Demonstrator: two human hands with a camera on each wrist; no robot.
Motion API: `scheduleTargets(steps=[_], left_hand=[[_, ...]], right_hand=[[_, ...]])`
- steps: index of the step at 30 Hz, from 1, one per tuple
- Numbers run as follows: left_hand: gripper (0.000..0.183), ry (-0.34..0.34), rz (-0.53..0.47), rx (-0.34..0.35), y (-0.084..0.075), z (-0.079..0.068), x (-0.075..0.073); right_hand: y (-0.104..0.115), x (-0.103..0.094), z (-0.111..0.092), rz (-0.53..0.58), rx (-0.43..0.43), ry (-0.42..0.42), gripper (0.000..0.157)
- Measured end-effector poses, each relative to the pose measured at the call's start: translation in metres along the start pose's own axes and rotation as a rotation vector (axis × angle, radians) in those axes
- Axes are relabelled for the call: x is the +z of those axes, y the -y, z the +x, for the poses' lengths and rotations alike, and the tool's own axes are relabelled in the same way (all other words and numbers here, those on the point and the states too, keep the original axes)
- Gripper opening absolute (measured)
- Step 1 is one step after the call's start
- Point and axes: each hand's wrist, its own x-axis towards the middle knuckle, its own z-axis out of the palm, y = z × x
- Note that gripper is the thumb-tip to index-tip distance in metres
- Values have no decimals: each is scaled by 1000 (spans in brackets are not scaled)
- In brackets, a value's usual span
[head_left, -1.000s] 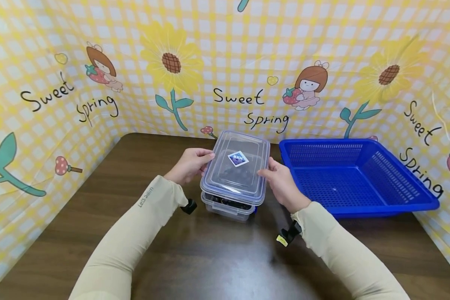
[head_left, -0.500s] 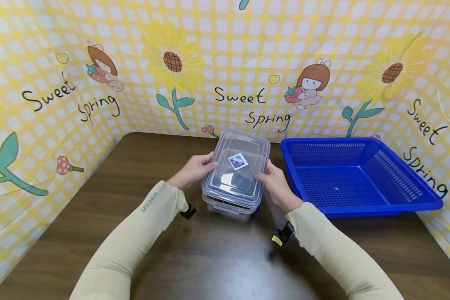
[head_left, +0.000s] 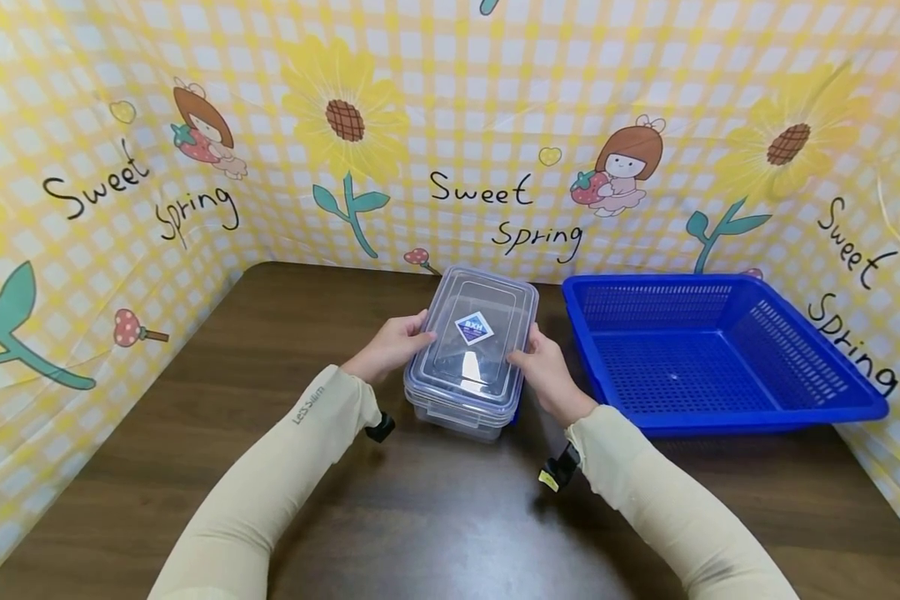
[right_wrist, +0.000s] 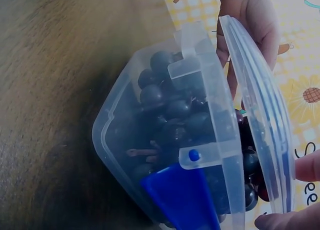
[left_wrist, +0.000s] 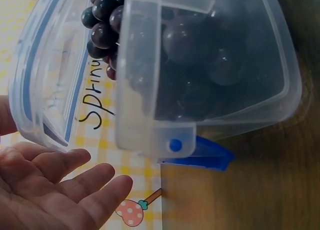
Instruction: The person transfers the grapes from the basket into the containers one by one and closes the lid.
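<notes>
Both hands pinch a clear, blue-edged lid (head_left: 487, 325) by its long sides, thumbs on top. My left hand (head_left: 390, 343) grips the left side; in the left wrist view its lower fingers (left_wrist: 95, 190) spread beneath the lid. Opposite, my right hand (head_left: 551, 371) grips the right side. Under the lid stands a clear plastic container (head_left: 457, 425) full of dark grapes (left_wrist: 105, 35), some rising above the rim. A gap shows between lid and rim in both wrist views; the lid is tilted, its near end closest to the rim. A blue latch (right_wrist: 180, 195) hangs from the container's side.
A blue perforated basket (head_left: 667, 421) stands right of the container on the brown wooden table (head_left: 330, 500). Yellow checked cloth (head_left: 480, 100) with flowers and lettering walls in the back and both sides.
The lid has come down over the container, and its near end now hides the grapes that showed at the front. Both hands have moved slightly lower and nearer with it.
</notes>
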Motion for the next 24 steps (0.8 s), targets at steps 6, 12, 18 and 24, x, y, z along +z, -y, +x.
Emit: scheduleTargets(steps=[6,12,18,24], left_hand=[[53,1,-5,-24,2,1,0],[54,-1,-10,-24,6,1,2],[55,8,5,-32,6,2,1],[55,22,12,-59,7,2,0]], right_hand=[[-2,0,1,-25,1,-7,73],[-3,0,0,-56,16,-16,74],[-5,-1,-1,-55,-7,-10,74],[-7,-1,-1,-91,13,-6,73]])
